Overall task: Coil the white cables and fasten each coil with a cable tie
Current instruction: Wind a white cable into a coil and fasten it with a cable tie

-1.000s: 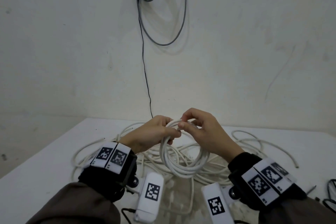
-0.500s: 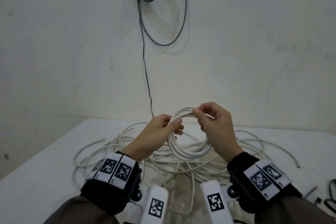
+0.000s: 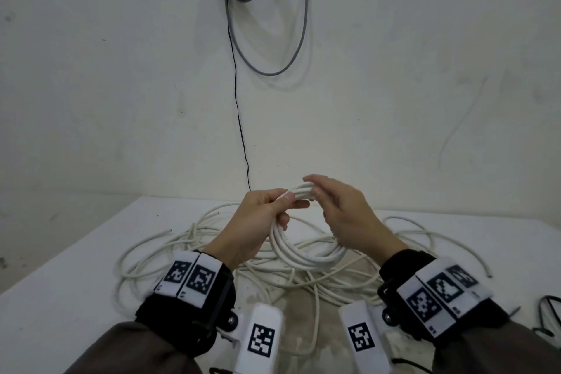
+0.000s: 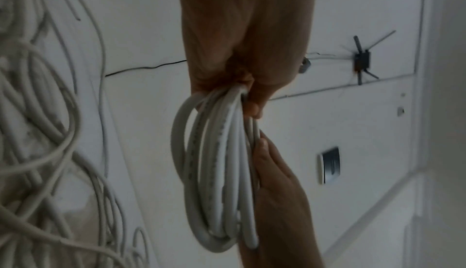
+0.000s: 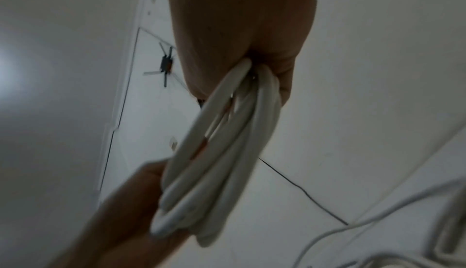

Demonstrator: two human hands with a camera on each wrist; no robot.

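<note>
Where fingers blur — coil (image 3: 306, 255) top btwn left hand (image 3: 258, 222), right hand (image 3: 349, 215).

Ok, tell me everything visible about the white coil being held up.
The white coil is several loops of smooth, round, plastic-looking cable, bunched into a rough ring, held above the table. The left hand grips the loops at the top; the right hand closes round them beside it. Its lower arc hangs over loose cable. No tie visible on it.
</note>
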